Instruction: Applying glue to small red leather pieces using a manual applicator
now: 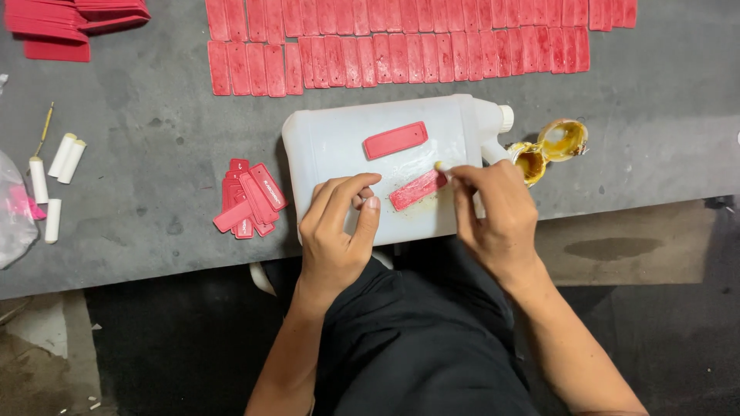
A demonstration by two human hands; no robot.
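Observation:
A white plastic jerrycan (331,142) lies flat on the grey table as a work surface. Two red rectangular pieces rest on it: one (395,140) lies free near the middle, the other (417,189) sits lower. My left hand (337,231) rests on the can with its fingertips at the lower piece's left end. My right hand (497,212) pinches a thin pale stick (442,166), its tip touching the lower piece's right end. Just right of the can's cap sits a small open tin of yellow glue (530,160) with its lid (563,139).
Two rows of red pieces (401,58) lie side by side across the table's far side. A loose pile of red pieces (248,199) sits left of the can. White cylinders (65,156) and a plastic bag (14,216) are at far left. Red stacks (58,23) occupy the top left corner.

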